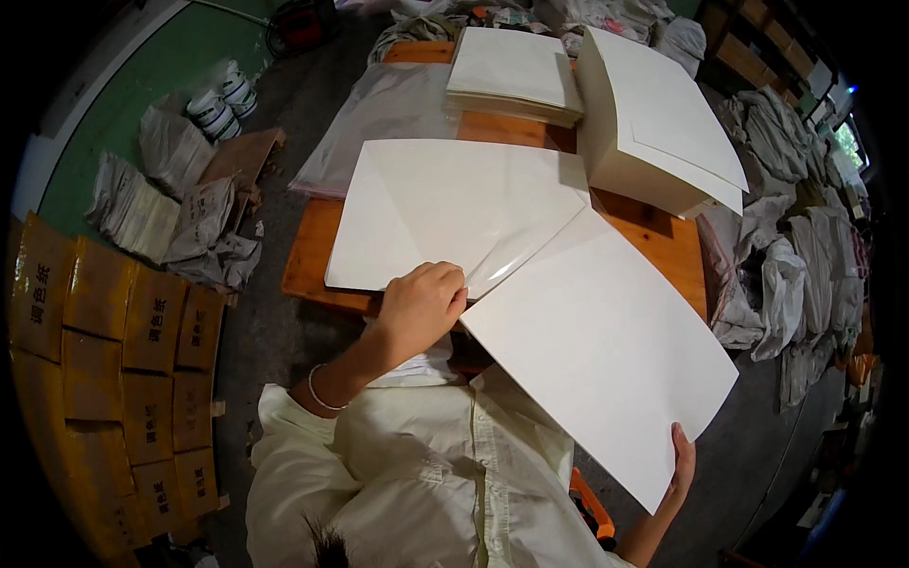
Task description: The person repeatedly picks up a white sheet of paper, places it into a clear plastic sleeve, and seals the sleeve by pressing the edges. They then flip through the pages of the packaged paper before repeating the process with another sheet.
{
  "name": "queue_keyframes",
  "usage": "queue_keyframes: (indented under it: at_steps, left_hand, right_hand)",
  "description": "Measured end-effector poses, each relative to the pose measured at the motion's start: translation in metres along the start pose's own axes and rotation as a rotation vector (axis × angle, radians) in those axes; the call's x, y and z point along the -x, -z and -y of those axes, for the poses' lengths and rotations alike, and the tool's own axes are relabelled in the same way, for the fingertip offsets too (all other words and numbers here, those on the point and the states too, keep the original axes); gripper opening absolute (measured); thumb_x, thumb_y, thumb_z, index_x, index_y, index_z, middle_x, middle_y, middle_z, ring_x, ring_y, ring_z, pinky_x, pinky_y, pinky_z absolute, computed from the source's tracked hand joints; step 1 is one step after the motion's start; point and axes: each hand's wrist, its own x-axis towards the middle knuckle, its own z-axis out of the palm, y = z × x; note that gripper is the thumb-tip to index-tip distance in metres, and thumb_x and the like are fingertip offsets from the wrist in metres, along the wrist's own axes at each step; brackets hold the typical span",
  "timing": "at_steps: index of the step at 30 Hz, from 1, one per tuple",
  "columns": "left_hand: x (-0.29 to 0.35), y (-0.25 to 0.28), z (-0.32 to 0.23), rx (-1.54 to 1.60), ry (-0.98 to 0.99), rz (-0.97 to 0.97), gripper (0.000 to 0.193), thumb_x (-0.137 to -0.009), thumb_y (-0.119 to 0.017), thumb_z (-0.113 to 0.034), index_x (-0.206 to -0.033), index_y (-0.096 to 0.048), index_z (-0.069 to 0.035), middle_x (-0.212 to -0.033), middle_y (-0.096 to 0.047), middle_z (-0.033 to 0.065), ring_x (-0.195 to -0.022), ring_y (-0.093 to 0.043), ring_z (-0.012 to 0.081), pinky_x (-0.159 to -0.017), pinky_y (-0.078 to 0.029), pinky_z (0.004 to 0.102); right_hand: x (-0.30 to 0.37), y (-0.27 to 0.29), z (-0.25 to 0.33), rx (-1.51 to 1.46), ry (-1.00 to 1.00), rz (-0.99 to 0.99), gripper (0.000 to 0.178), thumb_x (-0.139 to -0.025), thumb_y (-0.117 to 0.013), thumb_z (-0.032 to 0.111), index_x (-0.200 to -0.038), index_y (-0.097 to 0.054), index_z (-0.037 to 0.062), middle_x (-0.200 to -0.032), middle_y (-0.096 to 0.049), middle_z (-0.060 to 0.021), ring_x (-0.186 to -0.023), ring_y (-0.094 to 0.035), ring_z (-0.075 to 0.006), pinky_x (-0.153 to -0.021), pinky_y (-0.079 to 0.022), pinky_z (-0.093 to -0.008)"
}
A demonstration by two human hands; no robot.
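In front of me a white paper sheet or thin stack of paper (606,350) slants off the table toward my right side. My right hand (684,459) grips its lower right edge, the thumb on top and the other fingers mostly hidden beneath. My left hand (423,298) is closed in a pinch on the edge of a clear plastic bag (502,260), next to the paper's left corner. This bag lies over another white paper stack (398,204) on the table. Whether the slanted paper's far corner is inside the bag or only against it, I cannot tell.
On the orange wooden table (308,251) are a pile of clear plastic bags (388,109), a squared paper stack (516,71) and a taller paper stack (653,104). Yellow cartons (147,379) are stacked at left. Grey-white plastic wrapping (786,275) heaps up at right.
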Motion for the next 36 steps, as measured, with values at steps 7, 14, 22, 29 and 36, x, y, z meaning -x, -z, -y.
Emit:
queue_keyframes:
  at_steps: [7,14,22,29,36]
  left_hand:
    - [0.006,0.005,0.003,0.037,-0.013,0.054,0.015,-0.083,-0.062,-0.011,-0.094,-0.061,0.0,-0.1,-0.066,0.0121,-0.087,-0.064,0.0288,-0.074,-0.054,0.0362]
    - [0.009,0.009,0.008,0.177,0.036,0.039,0.015,-0.084,-0.061,-0.006,-0.097,-0.059,0.003,-0.103,-0.063,0.0169,-0.086,-0.063,0.0323,-0.075,-0.052,0.0361]
    - [0.009,-0.004,0.01,0.006,-0.007,-0.078,0.013,-0.083,-0.062,-0.007,-0.094,-0.06,0.0,-0.103,-0.064,0.0147,-0.091,-0.063,0.0304,-0.076,-0.053,0.037]
    - [0.005,-0.005,0.024,-0.136,-0.066,-0.112,0.013,-0.082,-0.063,-0.006,-0.093,-0.059,0.0,-0.099,-0.064,0.0128,-0.093,-0.063,0.0283,-0.076,-0.054,0.0355]
    - [-0.002,-0.009,0.039,-0.411,-0.224,-0.004,0.021,-0.074,-0.063,-0.002,-0.094,-0.056,0.002,-0.1,-0.06,0.0133,-0.095,-0.06,0.0251,-0.074,-0.055,0.0295]
  right_hand:
    - [-0.002,-0.014,0.0,-0.012,-0.004,0.034,0.057,-0.086,-0.064,0.025,-0.124,-0.043,-0.0122,-0.096,-0.061,-0.0205,-0.077,-0.064,-0.0229,-0.063,-0.055,-0.0327]
    - [-0.009,-0.01,-0.013,0.061,0.035,-0.022,0.057,-0.087,-0.063,0.026,-0.124,-0.043,-0.0126,-0.093,-0.061,-0.0201,-0.075,-0.064,-0.0225,-0.062,-0.055,-0.032]
    - [0.005,-0.044,-0.025,0.01,0.023,-0.052,0.06,-0.087,-0.062,0.024,-0.129,-0.038,-0.012,-0.107,-0.057,-0.0214,-0.091,-0.061,-0.0252,-0.075,-0.052,-0.034]
    - [0.032,-0.069,-0.017,-0.006,0.059,-0.108,0.055,-0.087,-0.061,0.019,-0.128,-0.039,-0.0116,-0.112,-0.057,-0.0191,-0.095,-0.06,-0.0258,-0.079,-0.051,-0.0355]
    - [0.045,-0.07,-0.034,-0.028,0.128,-0.099,0.053,-0.089,-0.06,0.021,-0.127,-0.041,-0.0113,-0.109,-0.058,-0.0187,-0.096,-0.06,-0.0255,-0.08,-0.05,-0.0358]
